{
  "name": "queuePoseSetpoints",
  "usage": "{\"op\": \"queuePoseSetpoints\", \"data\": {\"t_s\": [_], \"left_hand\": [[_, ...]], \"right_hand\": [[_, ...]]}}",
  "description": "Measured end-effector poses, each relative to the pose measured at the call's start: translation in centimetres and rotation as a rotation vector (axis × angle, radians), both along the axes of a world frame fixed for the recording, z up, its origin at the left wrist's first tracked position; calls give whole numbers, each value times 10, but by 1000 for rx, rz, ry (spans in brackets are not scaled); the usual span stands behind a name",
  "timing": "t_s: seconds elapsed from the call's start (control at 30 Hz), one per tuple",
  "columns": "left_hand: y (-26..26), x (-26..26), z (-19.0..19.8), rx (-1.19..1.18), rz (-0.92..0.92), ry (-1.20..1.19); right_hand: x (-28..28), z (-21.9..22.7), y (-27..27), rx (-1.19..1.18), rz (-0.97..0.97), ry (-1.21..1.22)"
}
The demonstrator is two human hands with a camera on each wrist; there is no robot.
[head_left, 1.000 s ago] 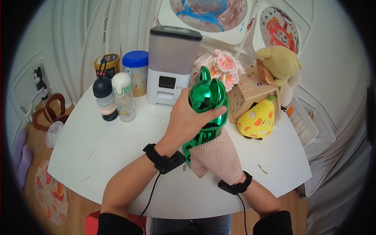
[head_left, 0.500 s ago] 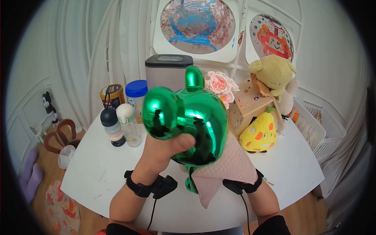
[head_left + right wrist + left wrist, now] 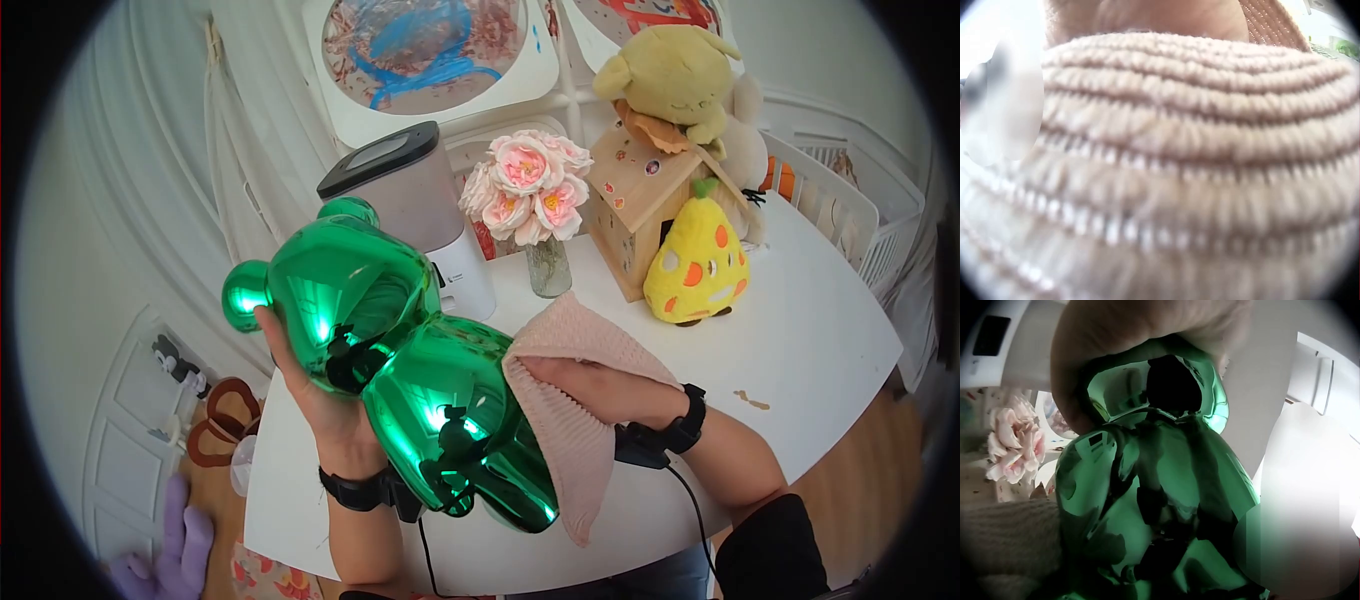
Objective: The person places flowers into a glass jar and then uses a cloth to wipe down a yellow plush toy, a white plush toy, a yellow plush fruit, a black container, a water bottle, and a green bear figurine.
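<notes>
A shiny metallic-green bear figurine [image 3: 440, 400] is tilted above the table, its round-eared head to the upper left and its legs to the lower right. My left hand [image 3: 322, 405] holds it by the head, the thumb up along the side of the head; in the left wrist view the hand [image 3: 1141, 328] curves over the head. My right hand [image 3: 600, 388] holds a pink ribbed cloth [image 3: 580, 460] against the side of the bear's body; the fingertips are hidden by the cloth. Close up, the ribbed cloth [image 3: 1179, 156] fills most of the right wrist view.
On the white table [image 3: 810, 370], behind the bear, stand a grey-and-white dispenser [image 3: 400, 200], a glass vase [image 3: 548, 268] of pink flowers and a wooden house box [image 3: 630, 215]. A plush toy [image 3: 670, 80] sits on the box; a yellow pear plush [image 3: 700, 265] stands before it.
The bear has swung from pointing toward the camera to lying slantwise, head to the left, body now in full sight. The right hand with the cloth has come up beside its body. The head view has turned.
</notes>
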State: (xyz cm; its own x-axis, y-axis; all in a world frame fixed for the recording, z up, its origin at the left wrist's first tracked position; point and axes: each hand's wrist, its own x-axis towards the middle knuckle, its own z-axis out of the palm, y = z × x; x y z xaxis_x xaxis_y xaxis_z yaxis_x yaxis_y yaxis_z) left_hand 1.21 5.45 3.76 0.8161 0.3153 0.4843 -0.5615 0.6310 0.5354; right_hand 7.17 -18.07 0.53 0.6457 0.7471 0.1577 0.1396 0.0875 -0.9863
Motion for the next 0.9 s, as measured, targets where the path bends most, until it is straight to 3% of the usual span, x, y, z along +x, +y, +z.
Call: {"op": "queuePoseSetpoints", "data": {"t_s": [0.1,0.17,0.23,0.27,0.3,0.33,0.37,0.5,0.6,0.7,0.8,0.9], "left_hand": [[3,-2,-4,-30,54,-4],[9,0,-6,142,130,-105],[11,-2,-14,99,102,-129],[8,-5,-20,106,42,-160],[5,-5,-24,114,-17,-192],[4,-3,-28,182,246,-127],[18,0,-43,177,159,-140],[6,6,-49,246,112,-75],[-10,0,-46,419,284,11],[-27,-7,-44,543,222,86],[-46,-5,-36,541,283,155],[-59,-3,-31,572,363,133]], "right_hand": [[1,-12,4,119,-12,-67],[1,-14,2,172,-40,-47],[2,-2,-8,-19,149,70],[2,9,-14,-224,137,-264],[1,9,-15,-223,134,-265],[0,8,-15,-193,124,-289],[-1,6,-15,-163,112,-314],[-3,-6,-9,-38,65,-408],[-4,-12,-3,50,36,-480],[-5,-13,1,112,10,-525],[-5,-14,6,73,-149,-618],[-9,-29,22,104,-396,-863]]}}
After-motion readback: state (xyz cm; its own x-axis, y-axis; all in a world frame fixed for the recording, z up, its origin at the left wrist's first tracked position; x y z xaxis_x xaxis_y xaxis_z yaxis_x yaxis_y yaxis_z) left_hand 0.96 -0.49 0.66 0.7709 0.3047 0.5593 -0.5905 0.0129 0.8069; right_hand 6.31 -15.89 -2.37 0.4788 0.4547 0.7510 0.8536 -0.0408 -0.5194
